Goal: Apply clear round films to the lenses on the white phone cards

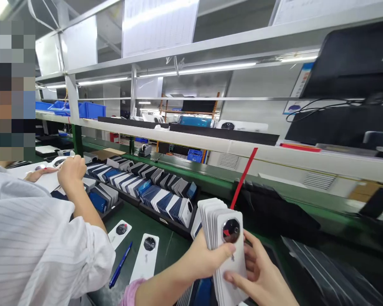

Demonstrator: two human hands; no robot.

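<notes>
A stack of white phone back covers [232,267] stands upright between my hands, its front cover showing a round black camera ring with a small red mark. My left hand [204,257] is closed around the stack's left side, thumb across the front cover. From the right, my right hand [263,270] grips the edge, thumb on the lower front and fingers behind. More covers fan out at the back of the stack. Below it, a dark blue cover [203,292] is partly hidden by my left wrist.
Black trays [161,219] hold rows of white, blue and grey covers. A blue pen [120,265] and two white covers, one [146,257] nearer me, lie on the green bench. A co-worker's arm [83,202] is at left. A black sheet [335,272] lies at right.
</notes>
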